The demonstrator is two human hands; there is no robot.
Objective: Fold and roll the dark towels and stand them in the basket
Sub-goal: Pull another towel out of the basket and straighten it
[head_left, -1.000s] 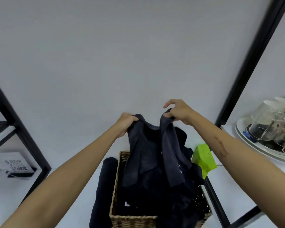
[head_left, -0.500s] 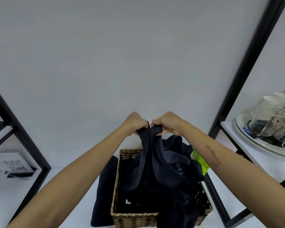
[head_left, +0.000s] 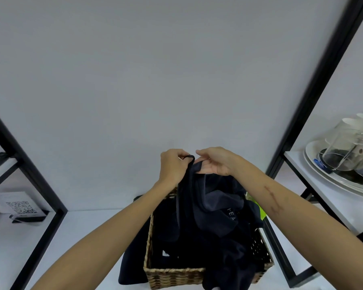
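I have one dark towel [head_left: 192,197] lifted above the wicker basket [head_left: 172,276], its top edge gathered between both hands, so I judge I am at the first fold, bringing two corners together. My left hand [head_left: 172,167] is closed around the bunched edge, fingers pinching the cloth; my right hand [head_left: 215,162] sits just beside it with its fingers partly loosened, thumb and palm touching the same edge, though I cannot tell how firmly it grips. The towel's lower part hangs down into the basket. Next, I think, I need to pull it clear and find flat room to lay it out before rolling. The basket holds a loose heap of more dark cloth, some spilling over its right and front rim, none rolled or standing yet. Another dark piece [head_left: 132,258] lies on the white shelf [head_left: 82,231] just left of the basket.
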